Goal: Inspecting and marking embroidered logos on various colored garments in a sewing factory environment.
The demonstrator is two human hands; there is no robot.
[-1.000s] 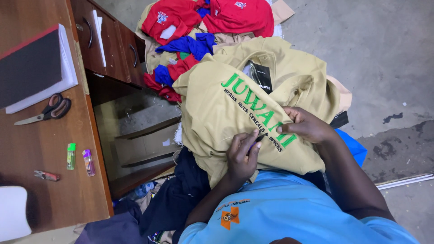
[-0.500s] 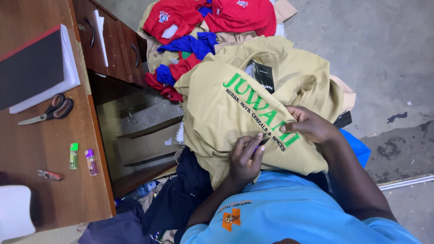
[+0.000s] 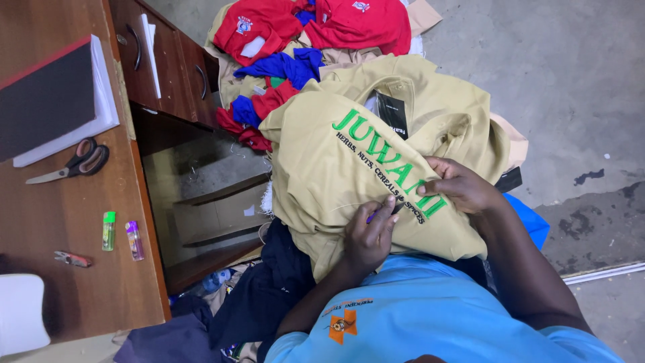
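Khaki shirt (image 3: pixel 349 181) w/ green embroidered lettering lies draped over the person's lap, just beside the table (image 3: pixel 60 222), w/ its black neck tag (image 3: pixel 392 115) showing near the collar. Left hand (image 3: pixel 368 232) sits on the lower part of the fabric, fingers curled together & pinching a small dark tool (image 3: pixel 384 212) against the cloth right at the end of the lettering; can't tell what kind of tool, too small. Right hand (image 3: pixel 460 187) rests on the shirt at the far end of the lettering, fingers bent & pressed onto the fabric, thumb & forefinger nipping the cloth. Both hands close together, tips nearly touching.

Behind the shirt on the floor: pile of red shirts (image 3: pixel 316 23) mixed w/ blue garments (image 3: pixel 282 67) & more khaki ones. Dark navy clothes (image 3: pixel 269 296) bunched below the shirt, btwn person's knees & the table.

On the wooden table: scissors (image 3: pixel 74 161) w/ red-black handles, just beside a black notebook (image 3: pixel 47 101) lying on white paper. Nearer the person, a green lighter (image 3: pixel 108 230) & a purple lighter (image 3: pixel 134 240) side by side, a small red-handled clipper (image 3: pixel 72 259) near them, and a white object (image 3: pixel 20 312) at the table's corner. Table drawers (image 3: pixel 161 67) w/ dark handles face the clothes pile. Person wears a light blue top (image 3: pixel 430 316).
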